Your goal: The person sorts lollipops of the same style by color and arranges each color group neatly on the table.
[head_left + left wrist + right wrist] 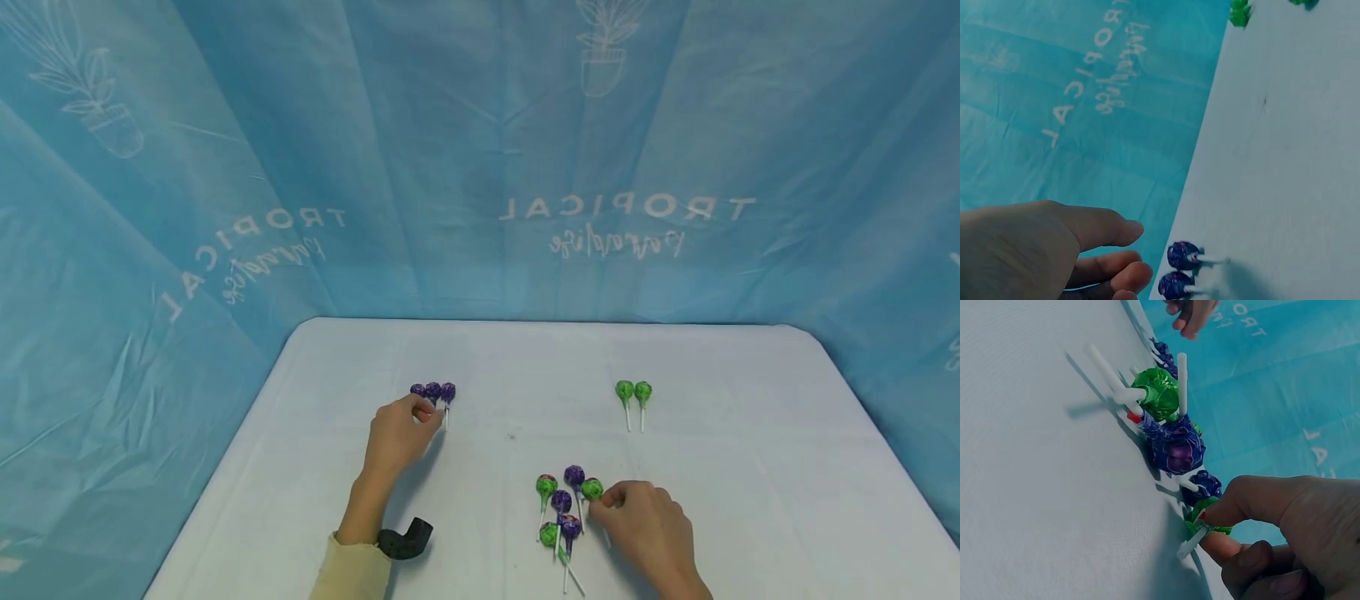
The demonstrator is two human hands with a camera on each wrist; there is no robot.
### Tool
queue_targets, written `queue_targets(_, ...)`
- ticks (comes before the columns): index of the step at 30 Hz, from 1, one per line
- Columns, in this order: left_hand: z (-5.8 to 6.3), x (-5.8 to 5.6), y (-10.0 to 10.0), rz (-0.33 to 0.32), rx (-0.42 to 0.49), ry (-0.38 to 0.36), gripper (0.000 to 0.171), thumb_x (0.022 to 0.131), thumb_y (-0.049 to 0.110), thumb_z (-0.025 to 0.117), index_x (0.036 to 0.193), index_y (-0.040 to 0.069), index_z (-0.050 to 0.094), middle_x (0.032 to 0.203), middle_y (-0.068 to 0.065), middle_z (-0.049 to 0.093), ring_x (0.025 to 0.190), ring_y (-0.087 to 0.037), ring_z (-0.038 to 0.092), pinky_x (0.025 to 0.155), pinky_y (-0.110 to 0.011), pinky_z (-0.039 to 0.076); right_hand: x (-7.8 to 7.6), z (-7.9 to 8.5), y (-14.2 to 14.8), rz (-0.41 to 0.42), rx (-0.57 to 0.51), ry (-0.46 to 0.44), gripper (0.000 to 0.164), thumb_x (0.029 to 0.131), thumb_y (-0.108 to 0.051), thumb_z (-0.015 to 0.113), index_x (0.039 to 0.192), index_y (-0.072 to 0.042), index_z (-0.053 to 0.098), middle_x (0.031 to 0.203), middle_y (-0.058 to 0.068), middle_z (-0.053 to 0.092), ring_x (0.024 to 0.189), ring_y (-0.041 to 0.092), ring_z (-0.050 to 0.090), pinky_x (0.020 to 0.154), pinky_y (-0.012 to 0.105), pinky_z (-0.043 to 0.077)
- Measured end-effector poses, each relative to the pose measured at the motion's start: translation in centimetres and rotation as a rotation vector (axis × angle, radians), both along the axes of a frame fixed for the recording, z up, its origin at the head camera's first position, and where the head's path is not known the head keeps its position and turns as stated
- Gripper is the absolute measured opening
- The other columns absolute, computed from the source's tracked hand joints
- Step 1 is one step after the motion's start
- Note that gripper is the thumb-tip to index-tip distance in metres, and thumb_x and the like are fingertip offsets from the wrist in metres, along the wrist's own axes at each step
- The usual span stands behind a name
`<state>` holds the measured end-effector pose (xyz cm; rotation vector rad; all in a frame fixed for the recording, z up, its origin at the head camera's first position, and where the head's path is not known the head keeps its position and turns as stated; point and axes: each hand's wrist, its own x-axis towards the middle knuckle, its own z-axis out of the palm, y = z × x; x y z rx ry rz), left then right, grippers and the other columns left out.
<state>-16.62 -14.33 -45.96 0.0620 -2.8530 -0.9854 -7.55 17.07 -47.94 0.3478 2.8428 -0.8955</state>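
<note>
My left hand (401, 432) hovers at a row of three purple lollipops (447, 391) on the left of the table. In the left wrist view its thumb and fingers are apart with nothing between them, beside two purple lollipops (1184, 255). With thumb and index finger, my right hand (651, 532) pinches a green lollipop (1200, 520) just below its wrapped head. That lollipop is at the right side of a loose pile, where purple lollipops (574, 475) and green lollipops (547, 483) lie close together, some sticks crossing.
Two green lollipops (625, 389) lie side by side farther back on the right. A white cloth covers the table (510, 358). Blue printed curtains (450, 167) hang behind it and along both sides. A black wrist mount (406, 539) sits by the left forearm.
</note>
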Motion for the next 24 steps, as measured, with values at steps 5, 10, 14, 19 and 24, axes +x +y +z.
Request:
queue_targets(5,0.0,0.7,1.3,-0.111,0.003,-0.015,0.016,0.087,0.027,0.070,0.086,0.011,0.066,0.074,0.004,0.059,0.062,-0.013,0.049,0.057,-0.032,0.042,0.1,0.0,0.2,-0.020,0.001,-0.005,0.013,0.070,-0.027,0.070,0.067,-0.014,0.068,0.052,-0.004,0.053,0.046,0.015,0.047,0.040,0.032,0.036)
queue_targets(10,-0.9,1.8,2.6,-0.222,-0.007,-0.031,0.014,0.087,0.026,0.069,0.084,0.013,0.064,0.072,0.008,0.055,0.062,-0.010,0.048,0.059,-0.031,0.041,0.0,-0.2,0.4,-0.015,-0.010,-0.011,0.013,0.070,-0.027,0.070,0.067,-0.015,0.068,0.053,-0.005,0.054,0.047,0.015,0.048,0.041,0.032,0.036)
queue_targets(14,-0.9,2.8,3.9,-0.285,-0.016,-0.042,0.013,0.087,0.027,0.069,0.082,0.015,0.064,0.070,0.011,0.054,0.061,-0.007,0.048,0.059,-0.029,0.041,0.0,-0.2,0.4,-0.011,0.004,0.003,0.013,0.071,-0.027,0.070,0.066,-0.015,0.068,0.053,-0.005,0.054,0.047,0.015,0.047,0.041,0.032,0.036)
queue_targets(19,-0.8,3.9,5.7,-0.356,-0.032,-0.041,0.007,0.086,0.021,0.067,0.080,0.018,0.063,0.068,0.014,0.052,0.058,-0.005,0.046,0.056,-0.026,0.040,0.0,0.0,0.4,-0.017,0.005,-0.008,0.014,0.071,-0.028,0.069,0.066,-0.015,0.067,0.053,-0.004,0.053,0.047,0.016,0.047,0.041,0.032,0.035)
queue_targets(24,-0.9,4.8,6.9,-0.407,-0.025,-0.057,0.008,0.085,0.019,0.067,0.078,0.019,0.062,0.065,0.014,0.050,0.055,-0.004,0.044,0.055,-0.025,0.039,0.0,0.1,0.3,-0.018,0.008,0.005,0.014,0.072,-0.027,0.069,0.065,-0.015,0.067,0.052,-0.004,0.052,0.047,0.016,0.046,0.041,0.032,0.034)
